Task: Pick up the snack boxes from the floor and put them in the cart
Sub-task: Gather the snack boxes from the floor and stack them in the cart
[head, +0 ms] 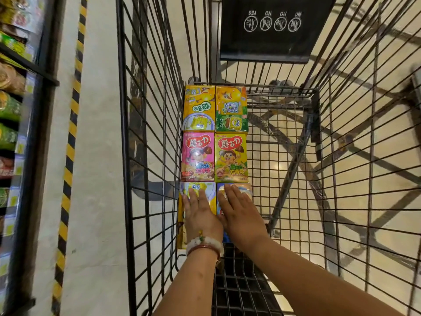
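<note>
This is a shop. A big wire shopping cart (262, 156) fills the middle of the frame. On the far left stand shelves (25, 69) full of snack bags. A yellow and black striped line (70, 137) runs down the floor.

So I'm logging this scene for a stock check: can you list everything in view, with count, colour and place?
snack boxes: six; yellow, green, pink, blue; two columns on cart floor, left side
cart: one, black wire, centre
seat flap: one, black, cart's far end
hazard stripe: one, yellow-black, floor left
shelf goods: several, mostly green, far left
bracelets: two, white and red, left wrist
left hand: flat on nearest yellow box
right hand: flat on nearest blue box
</note>
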Motion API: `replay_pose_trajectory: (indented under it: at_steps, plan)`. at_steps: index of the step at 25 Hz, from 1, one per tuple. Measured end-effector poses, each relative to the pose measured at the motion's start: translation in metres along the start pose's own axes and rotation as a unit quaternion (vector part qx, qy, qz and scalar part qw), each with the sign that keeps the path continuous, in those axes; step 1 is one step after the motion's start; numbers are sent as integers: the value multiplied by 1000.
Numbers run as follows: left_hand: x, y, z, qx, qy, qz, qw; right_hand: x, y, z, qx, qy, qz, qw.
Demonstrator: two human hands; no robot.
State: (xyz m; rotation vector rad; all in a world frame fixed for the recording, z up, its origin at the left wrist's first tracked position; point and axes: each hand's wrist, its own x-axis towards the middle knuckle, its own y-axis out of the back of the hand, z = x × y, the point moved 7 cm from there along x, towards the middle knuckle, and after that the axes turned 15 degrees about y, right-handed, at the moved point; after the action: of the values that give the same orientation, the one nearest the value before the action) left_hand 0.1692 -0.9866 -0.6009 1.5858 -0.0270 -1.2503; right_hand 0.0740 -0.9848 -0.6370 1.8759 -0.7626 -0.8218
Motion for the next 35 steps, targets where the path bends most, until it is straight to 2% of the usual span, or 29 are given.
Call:
replay_pose_trajectory:
  at_steps: [2,4,6,8,10,12,14,17,19,22,25,30,35]
  plan:
    - [-5,10,7,2,-9,-4,1000,5,17,-2,4,-2,-16,1000]
    - [-16,33,26,9,-53,13,998,15,47,-5,28,3,-37,999]
    - [-35,73,52,22,-130,53,990,20,92,-13,37,27,-12,999]
    - [-62,129,77,-27,-177,72,981,26,156,-20,32,33,24,999]
    - [-104,195,99,-49,-266,113,956,26,243,-36,19,39,75,996]
    - [-158,273,109,-64,-372,182,908,13,342,-70,-12,76,138,987]
    - [-210,346,102,-54,-421,252,869,-5,431,-112,-62,124,198,970]
    - [-267,434,69,54,-383,360,849,-36,522,-164,-136,138,230,954]
    - [-289,472,43,101,-339,400,845,-52,559,-195,-161,157,254,941]
    - [-320,494,-4,114,-300,429,845,-64,563,-231,-217,174,181,943]
    - [-341,491,-51,97,-259,451,849,-78,548,-266,-226,217,127,941]
    - [-392,461,-127,43,-166,478,861,-108,531,-317,-221,312,122,916]
    - [-450,419,-200,47,-81,468,879,-149,515,-367,-193,391,119,892]
